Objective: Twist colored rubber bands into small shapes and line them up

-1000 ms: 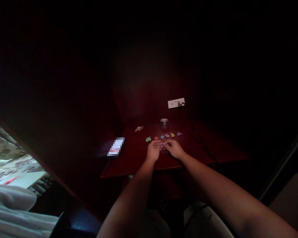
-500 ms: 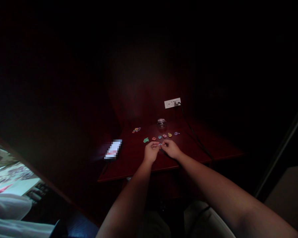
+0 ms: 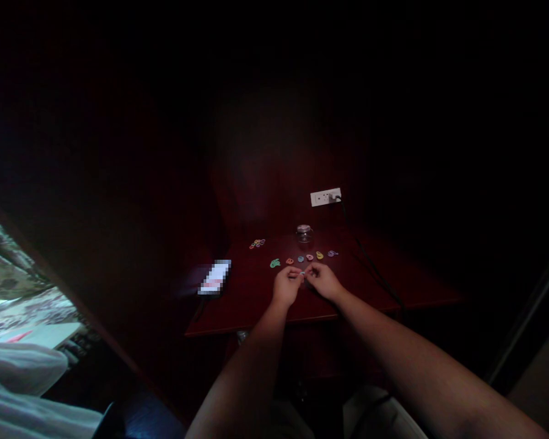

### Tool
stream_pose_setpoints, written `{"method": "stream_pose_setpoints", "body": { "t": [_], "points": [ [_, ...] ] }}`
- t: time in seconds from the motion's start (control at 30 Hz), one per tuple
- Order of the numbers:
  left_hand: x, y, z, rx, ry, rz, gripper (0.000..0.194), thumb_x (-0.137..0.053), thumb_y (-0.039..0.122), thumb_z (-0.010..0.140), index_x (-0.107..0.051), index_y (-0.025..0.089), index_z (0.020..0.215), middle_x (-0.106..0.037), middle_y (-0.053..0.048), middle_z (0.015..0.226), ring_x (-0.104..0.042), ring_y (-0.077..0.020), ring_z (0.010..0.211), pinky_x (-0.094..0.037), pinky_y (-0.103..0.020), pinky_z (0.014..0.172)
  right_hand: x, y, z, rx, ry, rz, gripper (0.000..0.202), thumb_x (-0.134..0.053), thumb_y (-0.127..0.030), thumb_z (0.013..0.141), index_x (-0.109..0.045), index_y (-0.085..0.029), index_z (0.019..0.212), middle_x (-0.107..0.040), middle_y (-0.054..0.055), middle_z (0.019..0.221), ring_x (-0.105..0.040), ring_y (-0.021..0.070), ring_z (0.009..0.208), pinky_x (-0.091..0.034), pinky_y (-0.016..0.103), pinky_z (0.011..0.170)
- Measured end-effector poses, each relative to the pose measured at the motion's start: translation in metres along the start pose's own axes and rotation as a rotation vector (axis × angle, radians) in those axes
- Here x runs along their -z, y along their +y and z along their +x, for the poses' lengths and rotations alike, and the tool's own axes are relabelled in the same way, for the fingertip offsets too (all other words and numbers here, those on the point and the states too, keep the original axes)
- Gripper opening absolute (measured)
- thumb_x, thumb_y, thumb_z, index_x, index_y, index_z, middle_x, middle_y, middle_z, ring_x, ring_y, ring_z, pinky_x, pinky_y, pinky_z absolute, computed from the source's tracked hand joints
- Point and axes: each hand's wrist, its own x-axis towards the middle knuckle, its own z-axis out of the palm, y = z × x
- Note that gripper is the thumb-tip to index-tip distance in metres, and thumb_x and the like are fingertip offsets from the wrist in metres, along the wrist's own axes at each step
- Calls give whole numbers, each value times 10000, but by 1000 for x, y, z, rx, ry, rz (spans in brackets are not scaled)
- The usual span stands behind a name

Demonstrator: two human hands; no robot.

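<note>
Both hands meet over the near middle of the dark red desk (image 3: 256, 308), the left hand (image 3: 286, 286) and right hand (image 3: 324, 280) with fingers pinched together on one tiny pale clip (image 3: 302, 275) held between them; it is too small and dim to tell its long axis or which way it points. Just beyond, a row of coloured clips (image 3: 302, 258) lies loose side by side, a small cluster (image 3: 257, 244) sits further left, and a glass jar (image 3: 304, 232) stands behind near the wall socket (image 3: 325, 197), so most pieces look unhandled.

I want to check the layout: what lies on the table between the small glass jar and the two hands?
In the head view, a row of small coloured clips lies between the glass jar and the hands.
</note>
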Motion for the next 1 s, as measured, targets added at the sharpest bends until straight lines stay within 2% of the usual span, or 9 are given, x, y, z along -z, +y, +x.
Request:
{"method": "stream_pose_setpoints", "body": {
  "t": [0.13,0.33,0.53,0.7,0.87,1.0],
  "points": [
    [-2,0,-1,18,-69,10,113,-541,212,691,-550,120,756,-571,-10,593,-571,-88,532,-420,-157,459,0,5,1,-18,16,36,117,-503,-270,647,-479,-156,638,-486,-26,516,-419,83,435,-325,194,415],
    [-5,-2,-1,16,-78,41,103,-477,190,724,-540,129,777,-589,-15,631,-568,-74,519,-409,-149,459,1,8,0,-18,41,8,98,-489,-259,652,-457,-166,652,-443,-43,499,-390,81,429,-304,192,412],
    [-4,-1,-1,56,-88,9,112,-489,206,719,-547,125,769,-600,-28,618,-573,-91,527,-400,-160,450,1,9,0,-16,69,-17,92,-498,-237,619,-439,-168,607,-473,-28,521,-411,88,457,-329,205,448],
    [-5,-4,-2,31,-93,14,99,-541,166,676,-546,124,766,-591,-13,575,-570,-95,536,-412,-176,501,1,12,1,4,66,-26,105,-503,-221,618,-421,-167,580,-482,-24,525,-424,88,467,-336,204,455],
    [-5,-7,-1,-5,-126,25,127,-513,159,694,-538,119,812,-604,-29,632,-566,-95,565,-423,-190,542,0,11,0,14,78,-4,97,-509,-222,623,-442,-160,590,-477,-29,506,-427,86,454,-340,199,444],
    [-5,-6,-1,-29,-143,74,117,-500,150,698,-551,114,796,-599,-30,636,-546,-84,562,-408,-176,530,0,6,-2,37,41,32,68,-500,-204,621,-450,-161,606,-459,-36,503,-414,81,455,-328,192,444]
  ]
}}
